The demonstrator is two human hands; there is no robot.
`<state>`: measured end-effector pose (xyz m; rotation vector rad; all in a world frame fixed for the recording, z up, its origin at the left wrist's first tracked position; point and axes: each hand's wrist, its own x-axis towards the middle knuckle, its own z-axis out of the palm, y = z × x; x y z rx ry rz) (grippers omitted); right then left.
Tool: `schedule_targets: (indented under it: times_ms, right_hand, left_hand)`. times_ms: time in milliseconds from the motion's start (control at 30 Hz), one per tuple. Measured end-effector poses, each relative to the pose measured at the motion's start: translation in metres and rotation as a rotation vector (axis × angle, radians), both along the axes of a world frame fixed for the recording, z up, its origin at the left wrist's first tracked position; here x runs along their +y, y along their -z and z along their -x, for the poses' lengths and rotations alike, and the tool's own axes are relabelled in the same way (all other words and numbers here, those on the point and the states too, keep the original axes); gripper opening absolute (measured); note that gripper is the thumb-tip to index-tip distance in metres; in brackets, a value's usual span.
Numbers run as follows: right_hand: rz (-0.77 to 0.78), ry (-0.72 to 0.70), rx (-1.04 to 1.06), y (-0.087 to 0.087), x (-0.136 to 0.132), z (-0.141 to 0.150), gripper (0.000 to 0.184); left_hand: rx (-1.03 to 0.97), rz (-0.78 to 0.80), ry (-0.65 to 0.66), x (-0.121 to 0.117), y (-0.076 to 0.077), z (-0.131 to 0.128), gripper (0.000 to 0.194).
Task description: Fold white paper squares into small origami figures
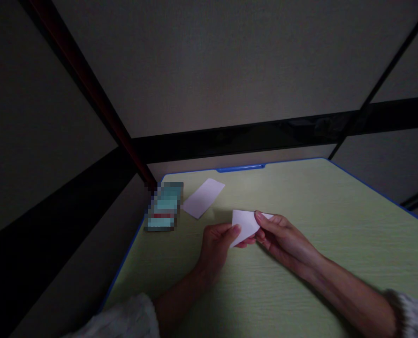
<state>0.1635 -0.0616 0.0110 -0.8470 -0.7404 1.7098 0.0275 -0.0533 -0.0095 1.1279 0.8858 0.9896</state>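
Note:
A folded white paper [243,223] is held just above the pale green table [317,225] near its middle. My left hand [217,244] pinches the paper's lower left edge with thumb and fingers. From the right, my right hand [282,237] grips its right side, fingers curled under and thumb on top. Both hands are closed on the same sheet.
A second white paper slip [204,197] lies flat toward the table's far left. Beside it, at the far left corner, sits a blurred teal packet [164,206]. The table has a blue rim [240,167]. Dark wall panels and beams stand behind.

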Motion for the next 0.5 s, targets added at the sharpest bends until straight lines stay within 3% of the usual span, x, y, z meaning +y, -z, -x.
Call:
schedule_targets:
  times_ms: [167,500]
  right_hand:
    - [-0.135,-0.031,-0.170,-0.0008,-0.0004,-0.0027,0.040]
    - [-0.262,0.063,-0.435,0.0063,0.0003,-0.0059,0.049]
  left_hand:
    - [0.006,0.022,-0.004,0.0004,0.0005,-0.0002,0.028]
    - [-0.033,0.041,0.013,-0.0001,0.0004,-0.0003,0.029]
